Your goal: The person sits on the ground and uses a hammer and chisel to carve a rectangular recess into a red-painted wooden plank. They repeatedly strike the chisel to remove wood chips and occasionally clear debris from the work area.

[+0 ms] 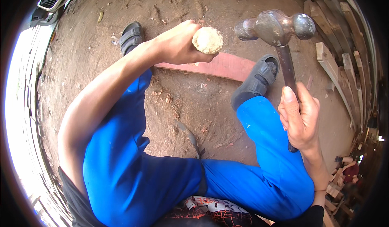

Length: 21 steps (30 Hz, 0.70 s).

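My left hand (176,44) is closed round a wooden tool handle (208,40), whose pale, round, frayed end faces up; its lower part is hidden. Beneath that hand a reddish wooden plank (227,66) lies across the ground between my feet. In my right hand (300,119) is a ball-peen hammer (275,27), gripped by its dark shaft with the thumb laid along it. The hammer's worn metal head is raised to the right of the frayed end, apart from it.
My sandalled feet (259,79) stand at both ends of the plank. Stacked timber (340,68) lines the right side, with wood offcuts (334,191) lower down. Wood chips (168,98) and a dark strap-like piece (188,133) lie on the dirt. Part of a vehicle (50,2) shows at upper left.
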Each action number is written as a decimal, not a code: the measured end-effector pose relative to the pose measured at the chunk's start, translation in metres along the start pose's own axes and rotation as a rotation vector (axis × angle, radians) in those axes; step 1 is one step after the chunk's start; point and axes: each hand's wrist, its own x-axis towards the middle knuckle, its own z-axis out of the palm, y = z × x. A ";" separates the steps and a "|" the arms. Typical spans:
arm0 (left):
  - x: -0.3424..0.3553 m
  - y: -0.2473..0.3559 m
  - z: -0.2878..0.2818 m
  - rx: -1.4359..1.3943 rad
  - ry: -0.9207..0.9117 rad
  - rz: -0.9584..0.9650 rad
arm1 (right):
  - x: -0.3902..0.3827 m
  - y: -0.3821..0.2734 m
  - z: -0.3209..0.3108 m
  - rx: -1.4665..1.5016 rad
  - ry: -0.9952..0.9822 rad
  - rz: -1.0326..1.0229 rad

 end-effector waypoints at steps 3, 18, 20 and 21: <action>-0.002 -0.002 0.003 0.039 0.047 0.089 | -0.001 0.000 0.000 -0.006 -0.011 -0.022; 0.002 0.005 0.006 -0.064 -0.034 0.112 | -0.002 0.008 0.010 -0.173 -0.089 -0.211; 0.003 0.007 0.006 -0.011 -0.052 0.104 | -0.001 0.007 0.011 -0.190 -0.105 -0.173; 0.004 0.008 0.006 -0.002 -0.061 0.093 | -0.001 0.006 0.009 -0.203 -0.073 -0.190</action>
